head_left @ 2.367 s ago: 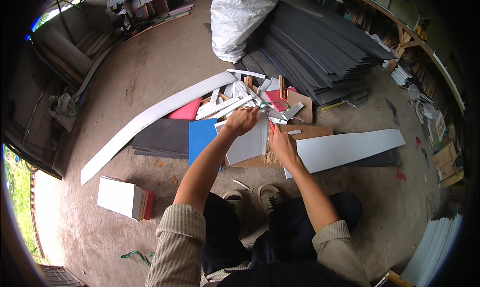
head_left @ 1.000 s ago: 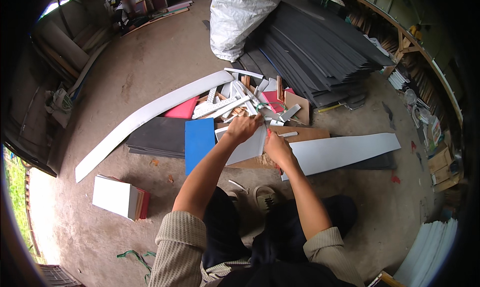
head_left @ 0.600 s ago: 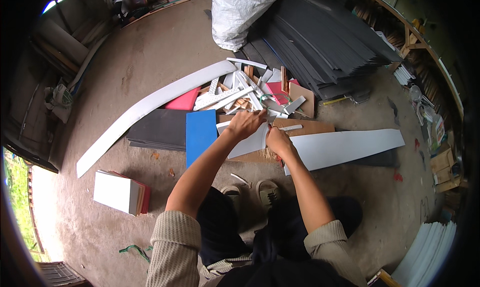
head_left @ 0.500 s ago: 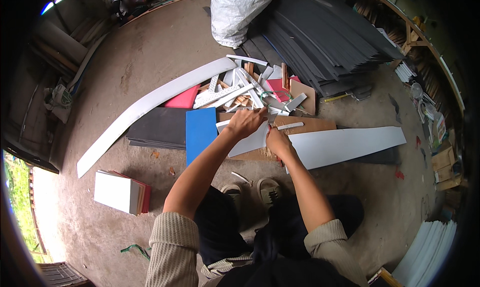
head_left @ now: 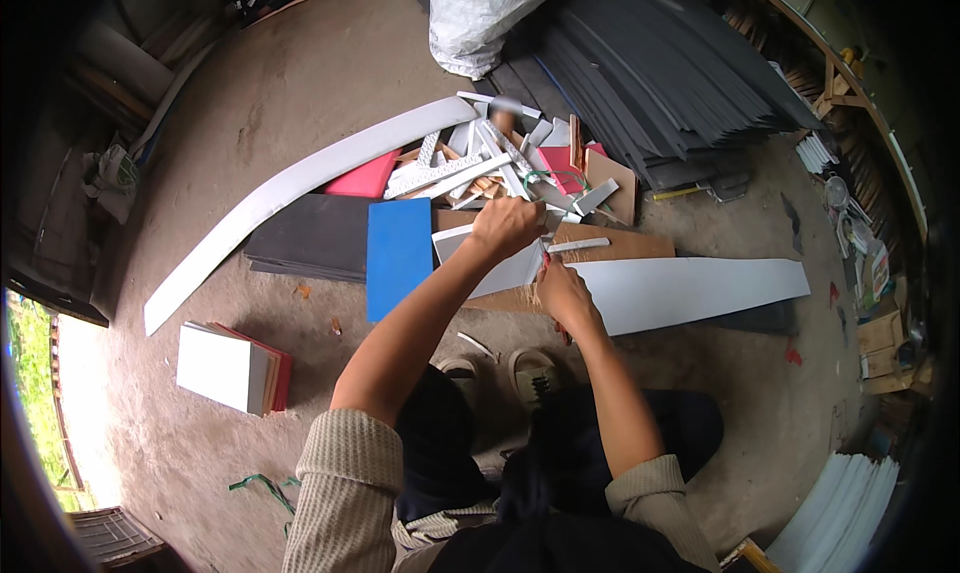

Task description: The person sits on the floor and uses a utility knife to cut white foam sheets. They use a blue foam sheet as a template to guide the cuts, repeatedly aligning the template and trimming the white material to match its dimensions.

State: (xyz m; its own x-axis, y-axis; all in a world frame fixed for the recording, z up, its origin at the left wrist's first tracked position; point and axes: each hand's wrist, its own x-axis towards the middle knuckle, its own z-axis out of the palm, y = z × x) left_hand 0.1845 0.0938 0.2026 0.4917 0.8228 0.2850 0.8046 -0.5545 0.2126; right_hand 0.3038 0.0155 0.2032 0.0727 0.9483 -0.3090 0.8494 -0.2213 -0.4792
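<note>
My left hand [head_left: 510,227] is closed on the upper edge of a white foam-like board piece [head_left: 516,271], which lies on a worn brown board [head_left: 640,245]. Just to its right, my right hand [head_left: 566,291] is wrapped round a slim red-handled cutter [head_left: 546,260], mostly hidden by the fingers. Its tip meets the white piece's right edge. A long white tapering sheet [head_left: 690,291] extends to the right of that hand. A narrow white strip [head_left: 580,244] rests on the brown board beyond it.
Beyond my hands is a heap of offcuts [head_left: 450,173], with a blurred shape [head_left: 505,113] over it. A blue board [head_left: 398,258] and dark sheets [head_left: 310,235] lie left, below a long curved white strip [head_left: 290,188]. A board stack [head_left: 225,368] stands nearer; black sheets [head_left: 650,73] fill the far right.
My left hand has moved slightly up and right, and the white piece's left part looks more raised. A blurred shape has appeared over the offcuts. The whole view has shifted a little.
</note>
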